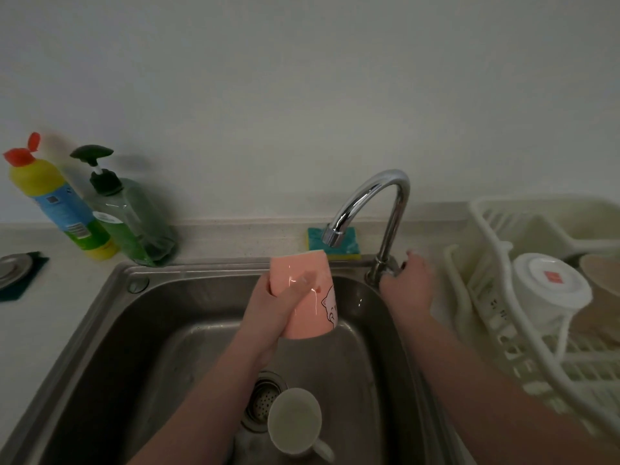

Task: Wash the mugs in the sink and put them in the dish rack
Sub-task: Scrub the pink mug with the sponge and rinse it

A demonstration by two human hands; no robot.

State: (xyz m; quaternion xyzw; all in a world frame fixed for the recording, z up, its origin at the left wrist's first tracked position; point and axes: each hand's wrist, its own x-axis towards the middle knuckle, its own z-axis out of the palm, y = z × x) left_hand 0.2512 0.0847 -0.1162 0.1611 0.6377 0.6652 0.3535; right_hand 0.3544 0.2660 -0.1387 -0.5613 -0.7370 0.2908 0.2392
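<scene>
Pink mug (307, 290) gripped by left hand (268, 310) under faucet (375, 209); right hand (407, 280) fingers curled round faucet base.

The right hand (407, 285) hides the tap's (379, 199) handle, and the picture's right edge cuts off the rack (486, 213).

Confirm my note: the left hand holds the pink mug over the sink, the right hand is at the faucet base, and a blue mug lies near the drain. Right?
One detail is off. The head view shows the mug near the drain is white, not blue. The rest stands: the left hand holds the pink mug over the sink, and the right hand is at the faucet base.
</scene>
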